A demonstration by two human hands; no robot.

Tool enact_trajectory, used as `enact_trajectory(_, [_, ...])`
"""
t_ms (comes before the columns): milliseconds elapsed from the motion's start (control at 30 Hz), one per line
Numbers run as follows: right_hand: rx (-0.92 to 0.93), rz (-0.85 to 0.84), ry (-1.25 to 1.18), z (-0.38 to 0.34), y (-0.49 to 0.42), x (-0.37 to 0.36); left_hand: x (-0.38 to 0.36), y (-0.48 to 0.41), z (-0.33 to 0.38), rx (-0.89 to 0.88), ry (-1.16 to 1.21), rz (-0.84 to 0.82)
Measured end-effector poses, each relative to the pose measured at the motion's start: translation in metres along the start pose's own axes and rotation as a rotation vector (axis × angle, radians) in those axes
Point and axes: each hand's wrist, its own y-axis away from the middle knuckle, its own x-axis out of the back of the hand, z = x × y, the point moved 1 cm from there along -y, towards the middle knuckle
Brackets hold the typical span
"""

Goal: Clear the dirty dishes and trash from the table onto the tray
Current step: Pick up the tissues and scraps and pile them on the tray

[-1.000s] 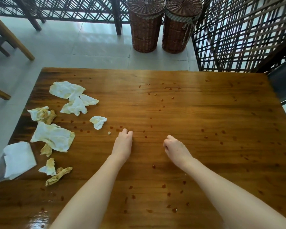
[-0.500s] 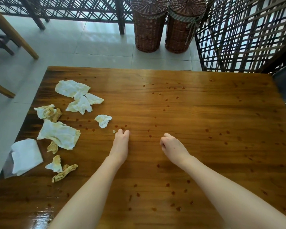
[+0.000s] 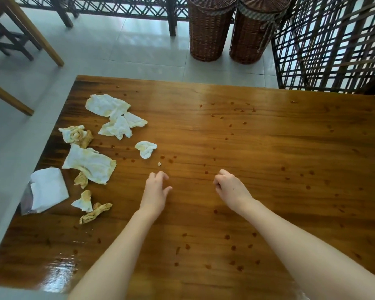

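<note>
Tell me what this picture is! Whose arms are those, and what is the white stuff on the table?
There is no machine here, just a person. A camera on their head looks down, so you see their own arms. The left hand is relaxed and holds nothing. The right hand is curled; whether something is inside is hidden. On the wooden table lie crumpled, stained tissues, a white packet at the edge, and many small reddish drops.
</note>
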Motion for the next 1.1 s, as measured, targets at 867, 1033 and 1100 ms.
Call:
enact_trajectory(867, [0.080,-0.044,-0.022,-0.042,-0.014,-0.001,0.004,0.007,-0.016,-0.038,-0.109,-0.176])
enact_trajectory(1033, [0.065,-0.040,-0.027,-0.040,-0.019,0.000,0.012,-0.008,-0.011,-0.033,-0.050,-0.093])
enact_trajectory(1100, [0.058,-0.040,-0.022,-0.038,-0.021,0.001,0.017,-0.018,-0.009,-0.041,-0.027,-0.055])
